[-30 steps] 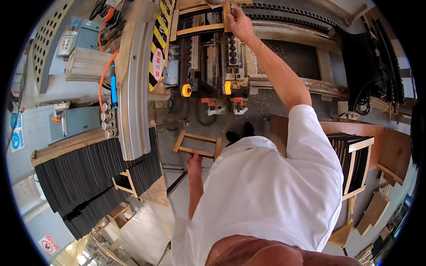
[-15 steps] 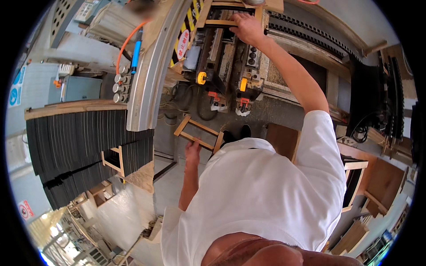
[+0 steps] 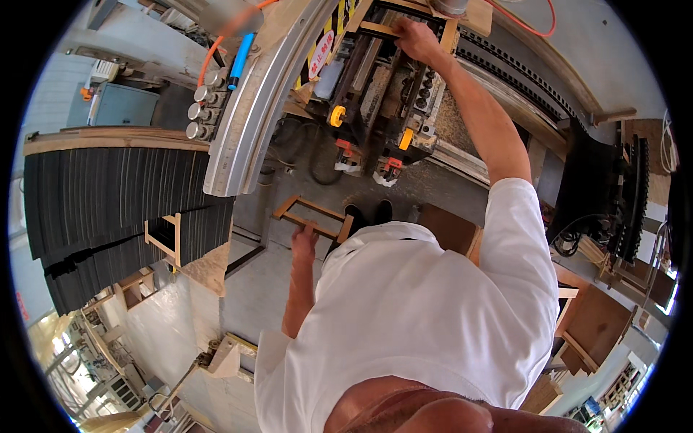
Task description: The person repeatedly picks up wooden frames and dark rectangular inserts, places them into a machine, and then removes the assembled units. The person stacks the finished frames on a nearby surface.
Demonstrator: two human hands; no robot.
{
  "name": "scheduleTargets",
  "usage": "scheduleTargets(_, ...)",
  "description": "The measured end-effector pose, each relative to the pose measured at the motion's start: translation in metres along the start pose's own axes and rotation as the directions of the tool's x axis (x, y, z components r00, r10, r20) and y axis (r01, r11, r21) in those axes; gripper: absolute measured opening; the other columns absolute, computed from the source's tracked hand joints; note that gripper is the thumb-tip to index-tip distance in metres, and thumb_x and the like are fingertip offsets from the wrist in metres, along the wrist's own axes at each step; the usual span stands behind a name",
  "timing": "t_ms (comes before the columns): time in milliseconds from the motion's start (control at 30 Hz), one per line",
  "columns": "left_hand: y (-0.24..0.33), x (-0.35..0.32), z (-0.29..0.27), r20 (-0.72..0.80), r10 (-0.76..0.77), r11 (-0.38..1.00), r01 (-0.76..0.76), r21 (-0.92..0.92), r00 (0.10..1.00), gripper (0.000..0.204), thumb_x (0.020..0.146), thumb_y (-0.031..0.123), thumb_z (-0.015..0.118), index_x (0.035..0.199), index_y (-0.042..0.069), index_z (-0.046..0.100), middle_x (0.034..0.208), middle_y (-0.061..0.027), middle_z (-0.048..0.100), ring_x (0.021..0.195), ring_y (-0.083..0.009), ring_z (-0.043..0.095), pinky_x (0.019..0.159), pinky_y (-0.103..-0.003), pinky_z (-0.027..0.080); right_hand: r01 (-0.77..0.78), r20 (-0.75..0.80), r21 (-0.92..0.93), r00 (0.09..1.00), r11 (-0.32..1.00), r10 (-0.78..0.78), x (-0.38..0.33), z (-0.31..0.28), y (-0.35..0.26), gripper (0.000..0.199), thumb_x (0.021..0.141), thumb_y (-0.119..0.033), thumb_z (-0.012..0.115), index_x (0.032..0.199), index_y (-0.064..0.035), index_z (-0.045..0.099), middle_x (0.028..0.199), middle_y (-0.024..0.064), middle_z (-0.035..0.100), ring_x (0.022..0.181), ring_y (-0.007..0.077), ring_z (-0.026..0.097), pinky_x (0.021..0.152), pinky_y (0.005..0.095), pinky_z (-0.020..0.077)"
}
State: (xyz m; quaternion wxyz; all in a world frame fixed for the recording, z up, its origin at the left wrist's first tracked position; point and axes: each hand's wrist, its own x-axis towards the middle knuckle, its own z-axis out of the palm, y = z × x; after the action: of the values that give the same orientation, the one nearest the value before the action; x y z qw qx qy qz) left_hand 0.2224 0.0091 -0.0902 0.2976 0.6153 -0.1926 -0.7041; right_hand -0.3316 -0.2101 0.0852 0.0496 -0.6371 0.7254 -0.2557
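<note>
My right arm reaches forward over the machine. My right hand is closed around the edge of a pale wooden frame lying on the machine's rails; its fingertips are partly hidden. Low at my left side, my left hand grips the near rail of another small rectangular wooden frame, held clear of the machine. Beneath the first frame, the machine's two dark rails carry yellow knobs and red-and-white end pieces.
A long grey metal beam runs beside the machine on the left. Beyond it stands a large stack of black panels, with a wooden frame leaning there. A brown board stands near my feet. Black cable chains extend to the right.
The whole view has turned slightly, shifting the surroundings. Both hands keep hold of their frames, and the right hand stays at about the same place on the machine.
</note>
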Motion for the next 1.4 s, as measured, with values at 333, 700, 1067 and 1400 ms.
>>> scheduleTargets(333,0.024,0.015,0.045,0.073,0.025,0.989,-0.035,0.146,0.997,0.032,0.089,0.021,0.066,0.118,0.007,0.059,0.112,-0.0010,0.064,0.105,-0.0157,0.056,0.093,-0.035,0.041,-0.059,0.058,-0.075,0.996,0.995,0.063,0.008,0.000,-0.006,0.033,0.083,-0.005,0.055,0.115,-0.0136,0.059,0.107,0.0151,0.066,0.103,0.0379,0.060,0.087,0.0491,0.0490)
scheduleTargets(700,0.027,-0.011,0.041,-0.006,0.165,0.953,-0.158,0.259,0.986,0.029,0.089,0.019,0.068,0.114,0.005,0.064,0.107,0.0005,0.064,0.085,-0.0066,0.053,0.070,-0.022,0.041,-0.014,0.033,-0.100,0.999,0.995,0.018,-0.001,-0.011,-0.009,0.037,0.082,-0.004,0.055,0.119,-0.0120,0.057,0.109,0.0139,0.067,0.104,0.0367,0.060,0.086,0.0489,0.0494)
scheduleTargets(1067,0.037,-0.062,0.028,-0.108,0.350,0.928,-0.329,0.173,0.930,0.029,0.092,0.016,0.063,0.119,0.005,0.062,0.108,-0.0014,0.067,0.089,-0.0075,0.056,0.070,-0.024,0.044,-0.034,0.050,-0.088,0.998,0.996,0.039,0.004,-0.009,-0.009,0.031,0.080,-0.015,0.065,0.111,-0.0131,0.058,0.104,0.0110,0.069,0.101,0.0349,0.062,0.082,0.0460,0.0503)
scheduleTargets(1400,0.097,-0.162,-0.050,-0.118,0.646,0.760,-0.621,0.191,0.755,0.036,0.095,0.009,0.055,0.129,-0.002,0.052,0.118,-0.0087,0.061,0.104,-0.0157,0.057,0.092,-0.031,0.046,-0.080,0.052,-0.178,0.995,0.981,0.091,-0.001,-0.019,-0.022,0.034,0.079,-0.022,0.069,0.112,-0.0186,0.060,0.108,0.0099,0.068,0.104,0.0335,0.062,0.085,0.0464,0.0502)
